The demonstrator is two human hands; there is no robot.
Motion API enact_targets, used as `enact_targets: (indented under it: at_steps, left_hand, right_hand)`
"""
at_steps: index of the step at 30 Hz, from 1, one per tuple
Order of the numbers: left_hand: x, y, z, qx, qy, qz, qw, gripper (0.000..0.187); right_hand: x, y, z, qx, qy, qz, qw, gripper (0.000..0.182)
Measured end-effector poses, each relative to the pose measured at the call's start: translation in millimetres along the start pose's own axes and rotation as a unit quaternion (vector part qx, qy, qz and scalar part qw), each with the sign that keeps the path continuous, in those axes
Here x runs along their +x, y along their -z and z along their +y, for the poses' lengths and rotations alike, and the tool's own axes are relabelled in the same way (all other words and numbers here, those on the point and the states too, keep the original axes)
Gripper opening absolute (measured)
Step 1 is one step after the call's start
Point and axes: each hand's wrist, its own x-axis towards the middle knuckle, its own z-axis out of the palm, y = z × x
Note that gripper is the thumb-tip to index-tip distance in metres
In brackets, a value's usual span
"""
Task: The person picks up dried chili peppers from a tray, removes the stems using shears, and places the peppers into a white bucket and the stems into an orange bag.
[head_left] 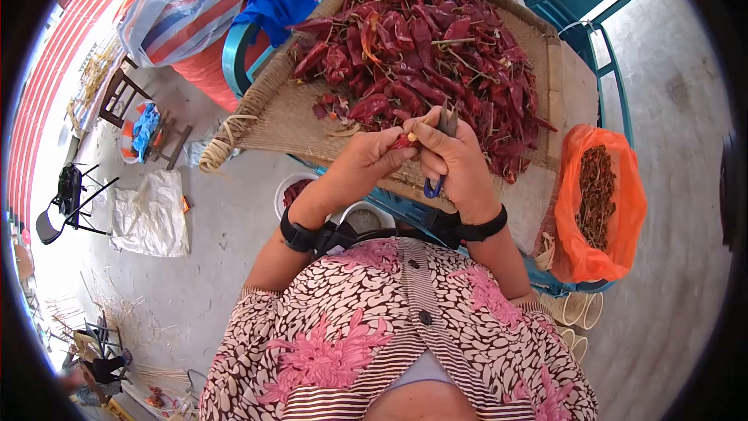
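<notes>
My left hand (372, 157) is closed around a dried red chili (402, 142), only a small part of which shows between the fingers. Close against it, my right hand (453, 157) grips a pair of scissors with a blue handle (433, 187) and dark blades (447, 121) pointing up. A pale yellowish bit, perhaps the chili's stem end, shows where the fingers of both hands meet. Just beyond the hands, a large heap of dried red chilies (436, 54) lies on a woven tray (288, 121).
An orange plastic bag (627, 214) of brownish stems stands right of the tray. Below the tray's near edge are a white bowl (282, 196) with red pieces and another bowl (365, 218). Teal metal furniture (612, 70) supports the tray. A white sack (149, 214) lies on the floor.
</notes>
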Motion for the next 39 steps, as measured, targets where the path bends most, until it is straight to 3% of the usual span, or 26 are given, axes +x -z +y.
enact_targets:
  at_steps: [3, 8, 15, 21, 24, 27, 28, 29, 32, 33, 36, 39]
  left_hand:
    - [-2, 2, 4, 0.053, -0.048, 0.000, 0.997, 0.016]
    - [-2, 3, 14, 0.065, -0.029, -0.003, 0.997, 0.018]
    - [0, 2, 21, 0.029, 0.047, -0.034, 0.998, 0.018]
    - [-2, -2, 27, 0.032, 0.045, -0.153, 0.987, 0.016]
    - [-4, -5, 1, 0.103, 0.003, -0.100, 0.990, 0.015]
    - [2, -5, 6, 0.149, 0.044, -0.001, 0.988, 0.013]
    - [6, -3, 9, 0.164, 0.058, 0.026, 0.984, 0.013]
    - [12, -3, 11, 0.197, 0.048, 0.051, 0.978, 0.014]
    - [31, 5, -12, 0.354, -0.068, 0.135, 0.923, 0.021]
    - [38, 8, -10, 0.379, -0.037, 0.130, 0.915, 0.032]
    - [59, 14, -23, 0.467, -0.042, 0.128, 0.874, 0.037]
    - [73, 15, -33, 0.497, -0.010, 0.087, 0.863, 0.041]
  right_hand:
    - [-1, 3, 0, 0.097, -0.045, -0.027, 0.994, 0.012]
    - [2, 10, 3, 0.234, -0.096, -0.054, 0.966, 0.010]
    - [-3, 12, 9, 0.180, 0.018, -0.002, 0.984, 0.008]
    - [-11, 56, -3, 0.224, 0.081, 0.054, 0.970, 0.019]
    - [-27, 94, -34, 0.227, 0.161, 0.120, 0.953, 0.023]
    - [-54, 129, -70, 0.263, 0.221, 0.177, 0.923, 0.027]
    - [-64, 153, -77, 0.355, 0.246, 0.147, 0.890, 0.028]
    - [-72, 174, -81, 0.443, 0.269, 0.115, 0.847, 0.030]
    - [-95, 186, -100, 0.579, 0.332, 0.154, 0.729, 0.032]
    - [-97, 184, -100, 0.583, 0.338, 0.134, 0.726, 0.032]
    - [-86, 201, -88, 0.478, 0.298, 0.056, 0.824, 0.029]
    - [-58, 161, -74, 0.444, 0.206, 0.064, 0.870, 0.026]
